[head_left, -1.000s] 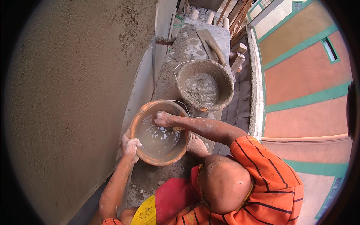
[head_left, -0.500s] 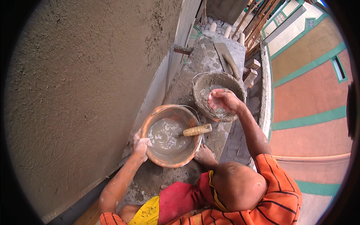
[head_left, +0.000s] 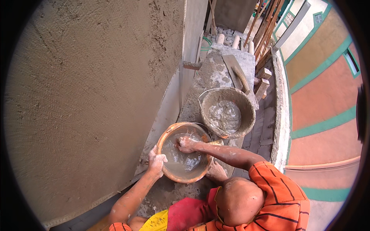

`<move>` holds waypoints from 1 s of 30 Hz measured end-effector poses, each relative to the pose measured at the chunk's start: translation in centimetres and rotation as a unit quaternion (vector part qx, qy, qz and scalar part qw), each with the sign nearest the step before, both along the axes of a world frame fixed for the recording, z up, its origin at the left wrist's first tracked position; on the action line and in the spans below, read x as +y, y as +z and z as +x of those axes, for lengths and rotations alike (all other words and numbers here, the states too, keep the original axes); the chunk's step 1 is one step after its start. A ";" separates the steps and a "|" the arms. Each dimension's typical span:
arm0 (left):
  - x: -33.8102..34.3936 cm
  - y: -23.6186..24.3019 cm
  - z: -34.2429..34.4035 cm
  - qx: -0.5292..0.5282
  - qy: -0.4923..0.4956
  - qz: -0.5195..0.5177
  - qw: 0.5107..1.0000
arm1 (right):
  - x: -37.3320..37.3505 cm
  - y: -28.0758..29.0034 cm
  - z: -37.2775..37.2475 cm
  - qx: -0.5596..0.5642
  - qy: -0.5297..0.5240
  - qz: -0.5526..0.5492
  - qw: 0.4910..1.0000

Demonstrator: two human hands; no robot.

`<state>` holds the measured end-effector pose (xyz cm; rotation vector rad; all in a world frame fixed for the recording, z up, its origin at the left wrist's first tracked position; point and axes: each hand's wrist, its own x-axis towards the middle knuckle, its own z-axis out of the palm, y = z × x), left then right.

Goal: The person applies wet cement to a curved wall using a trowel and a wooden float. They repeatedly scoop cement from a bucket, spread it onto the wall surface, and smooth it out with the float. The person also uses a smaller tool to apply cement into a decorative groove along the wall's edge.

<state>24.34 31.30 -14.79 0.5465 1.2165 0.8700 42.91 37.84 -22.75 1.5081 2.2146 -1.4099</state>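
Observation:
An orange bucket [head_left: 180,179] of cloudy grey water stands close in front of me. On its left rim, my left hand [head_left: 157,160] is closed, thumb over the edge. My right hand [head_left: 186,144] is down inside it at the water, fingers curled together; what they hold, if anything, is hidden. Under my right forearm, the pale thick handle [head_left: 216,142] of a tool leans over the rim, mostly covered. Just beyond, a mortar-crusted bucket [head_left: 247,111] with a wire handle contains wet grey mix [head_left: 224,116]. My bare foot [head_left: 217,171] is beside the orange bucket.
Rough plastered wall [head_left: 96,96] rises along the left. A flat plastering float [head_left: 232,69] with a curved wooden handle lies on the concrete ledge [head_left: 212,71] behind the buckets. Wooden blocks [head_left: 263,88] stick out at the ledge's right side. Pipe stubs [head_left: 235,41] stand at the far end.
My right hand has moved from over the mortar bucket into the orange bucket, going from cupped to curled. The view has shifted a little. My left hand keeps its hold on the rim.

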 end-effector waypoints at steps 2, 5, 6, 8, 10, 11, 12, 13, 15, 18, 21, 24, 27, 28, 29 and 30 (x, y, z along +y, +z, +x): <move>-0.4 -0.5 0.1 -0.009 -0.005 0.009 1.000 | 0.4 -3.0 -0.8 -0.007 -0.053 -0.016 0.998; -0.1 0.8 0.7 -0.007 0.012 0.014 1.000 | 1.1 -2.9 -0.7 0.074 -0.162 -0.047 0.983; -0.1 0.9 0.8 0.000 0.014 0.018 1.000 | 1.2 -2.9 -0.4 0.119 -0.177 -0.087 0.973; -0.2 0.0 0.4 0.003 0.013 0.023 1.000 | 1.4 -2.3 -0.6 0.197 -0.226 -0.177 0.937; -0.2 0.2 0.9 -0.010 0.005 0.039 0.999 | 1.3 -1.7 0.2 0.240 -0.226 -0.233 0.915; -0.2 0.3 1.1 -0.016 0.001 0.045 0.999 | 1.2 -1.5 0.7 0.261 -0.226 -0.262 0.901; -0.1 0.2 1.3 -0.011 0.003 0.040 0.999 | 1.4 -1.2 1.4 0.235 -0.137 -0.158 0.949; 0.3 0.2 1.3 -0.007 0.005 0.034 0.999 | 1.3 -0.9 2.3 0.140 -0.105 -0.034 0.984; 0.0 1.4 0.5 0.008 0.029 0.012 0.999 | 1.0 -0.6 1.4 0.108 -0.115 0.069 0.985; -0.2 0.5 0.9 -0.025 0.071 -0.002 0.997 | 0.6 -1.5 1.8 0.021 -0.131 -0.006 0.991; -0.1 1.9 1.1 0.025 0.021 0.016 0.999 | -0.4 -1.6 2.2 -0.005 -0.105 -0.040 0.994; 0.1 3.4 1.1 0.065 -0.011 0.018 0.998 | 0.2 0.2 3.3 0.004 -0.070 -0.167 0.983; 0.0 2.3 0.4 0.021 -0.005 0.009 1.000 | -0.3 -0.2 3.3 0.063 -0.156 -0.144 0.975; 0.0 2.1 0.4 0.023 0.013 -0.008 1.000 | -0.2 0.0 3.3 0.043 -0.142 -0.062 0.987; -0.3 1.9 0.4 0.026 0.030 -0.024 0.999 | -0.2 0.0 2.8 0.049 -0.162 -0.089 0.981; -0.1 2.0 0.7 0.025 0.042 -0.036 0.998 | 0.0 0.2 2.5 0.053 -0.188 -0.109 0.975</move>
